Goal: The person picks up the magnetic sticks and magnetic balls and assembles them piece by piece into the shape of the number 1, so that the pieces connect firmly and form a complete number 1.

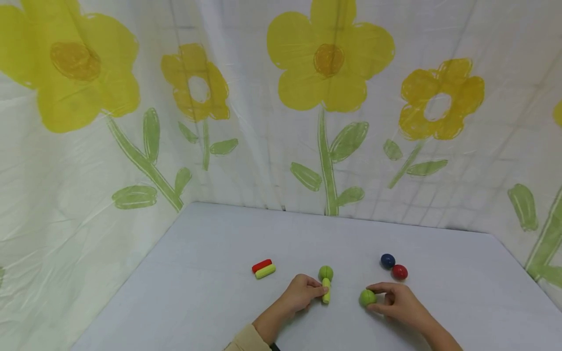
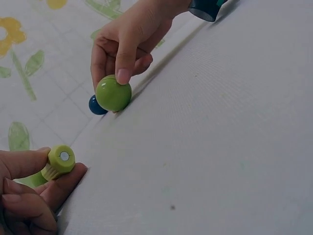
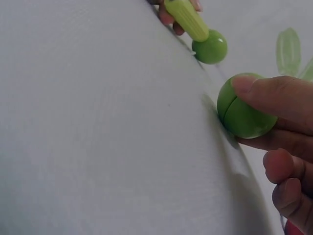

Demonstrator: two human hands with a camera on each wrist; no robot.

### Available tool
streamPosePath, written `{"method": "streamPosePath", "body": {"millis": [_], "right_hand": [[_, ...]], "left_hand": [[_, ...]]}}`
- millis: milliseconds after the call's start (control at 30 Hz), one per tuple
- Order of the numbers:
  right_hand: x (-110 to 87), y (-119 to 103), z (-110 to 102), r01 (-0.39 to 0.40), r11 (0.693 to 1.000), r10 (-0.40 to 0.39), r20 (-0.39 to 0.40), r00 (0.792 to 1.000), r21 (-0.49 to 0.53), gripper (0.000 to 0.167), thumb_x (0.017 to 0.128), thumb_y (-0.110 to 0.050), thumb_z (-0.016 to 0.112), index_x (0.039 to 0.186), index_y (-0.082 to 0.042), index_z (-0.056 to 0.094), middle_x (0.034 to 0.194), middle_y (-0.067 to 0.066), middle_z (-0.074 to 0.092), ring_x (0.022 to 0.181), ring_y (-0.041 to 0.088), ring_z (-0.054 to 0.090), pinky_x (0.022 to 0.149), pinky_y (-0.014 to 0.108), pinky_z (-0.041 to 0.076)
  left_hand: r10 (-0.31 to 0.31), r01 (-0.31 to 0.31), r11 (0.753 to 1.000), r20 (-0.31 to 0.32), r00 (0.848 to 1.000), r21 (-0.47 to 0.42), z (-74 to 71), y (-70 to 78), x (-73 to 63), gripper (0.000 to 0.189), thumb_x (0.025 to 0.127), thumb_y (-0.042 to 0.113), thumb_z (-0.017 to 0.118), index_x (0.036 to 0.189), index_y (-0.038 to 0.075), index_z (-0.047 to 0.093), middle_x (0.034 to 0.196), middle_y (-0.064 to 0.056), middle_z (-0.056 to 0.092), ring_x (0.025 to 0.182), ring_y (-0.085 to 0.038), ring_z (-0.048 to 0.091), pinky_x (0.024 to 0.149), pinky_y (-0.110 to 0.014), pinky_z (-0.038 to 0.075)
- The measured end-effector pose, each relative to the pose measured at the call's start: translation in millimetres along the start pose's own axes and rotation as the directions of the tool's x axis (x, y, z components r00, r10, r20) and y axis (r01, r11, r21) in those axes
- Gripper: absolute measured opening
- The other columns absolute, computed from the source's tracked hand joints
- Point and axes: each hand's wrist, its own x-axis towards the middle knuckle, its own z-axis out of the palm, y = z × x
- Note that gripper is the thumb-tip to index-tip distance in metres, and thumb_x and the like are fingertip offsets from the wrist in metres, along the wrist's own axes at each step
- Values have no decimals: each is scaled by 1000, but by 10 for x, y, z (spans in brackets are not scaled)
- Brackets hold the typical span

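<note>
Between thumb and fingers, my left hand pinches a short yellow-green ridged rod. The left wrist view shows a round silvery disc in the near end of this rod. Its far end meets a green ball lying on the table. Thumb and fingertips of my right hand grip a second green ball, which has a dark seam line across it in the right wrist view. This ball is a short way right of the rod, low at the table surface.
A red rod and another yellow-green rod lie side by side at the left. Beyond my right hand are a dark blue ball and a red ball. A flower-printed curtain hangs behind the white table.
</note>
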Motion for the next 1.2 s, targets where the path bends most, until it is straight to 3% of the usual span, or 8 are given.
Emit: {"method": "streamPosePath", "body": {"millis": [133, 533, 800, 1000, 1200], "right_hand": [[17, -32, 65, -2, 1000, 2, 6, 1000, 16, 41, 81, -21, 79, 111, 4, 67, 58, -9, 46, 50, -1, 37, 45, 19, 34], [34, -235, 348, -35, 994, 34, 15, 999, 99, 41, 82, -22, 79, 113, 0, 66, 55, -9, 41, 48, 0, 34, 44, 17, 30], [44, -363, 548, -11, 987, 9, 9, 1000, 162, 38, 83, -20, 78, 112, 0, 65, 79, -2, 59, 49, 0, 36, 45, 17, 32], [33, -405, 670, 21, 987, -21, -2, 1000, 159, 38, 82, -21, 79, 110, 0, 65, 61, -10, 48, 48, -2, 34, 45, 15, 31], [30, -435, 764, 73, 983, -73, -3, 997, 169, 40, 82, -23, 79, 111, 1, 65, 57, -13, 43, 49, -3, 34, 45, 15, 31]], "left_hand": [[3, -3, 1000, -6, 1000, 1, 1, -7, 7, 14, 90, 15, 70, 90, 1, 68, 69, 5, 57, 49, -5, 36, 44, -16, 31], [0, 1, 1000, -21, 1000, 10, 16, 21, -19, 14, 90, 15, 70, 89, 1, 67, 67, 5, 56, 47, -4, 35, 42, -16, 30], [19, -19, 1000, -11, 1000, -5, 14, 11, -18, 14, 90, 15, 70, 88, 1, 67, 65, 5, 54, 46, -4, 34, 42, -15, 29], [27, -27, 1000, -11, 1000, -9, 16, 2, -9, 14, 90, 14, 70, 87, 0, 67, 65, 5, 55, 47, -4, 34, 42, -15, 29], [34, -34, 999, -5, 999, -18, 10, -6, 1, 14, 90, 13, 70, 88, 0, 68, 65, 5, 56, 46, -3, 33, 42, -16, 29]]}}
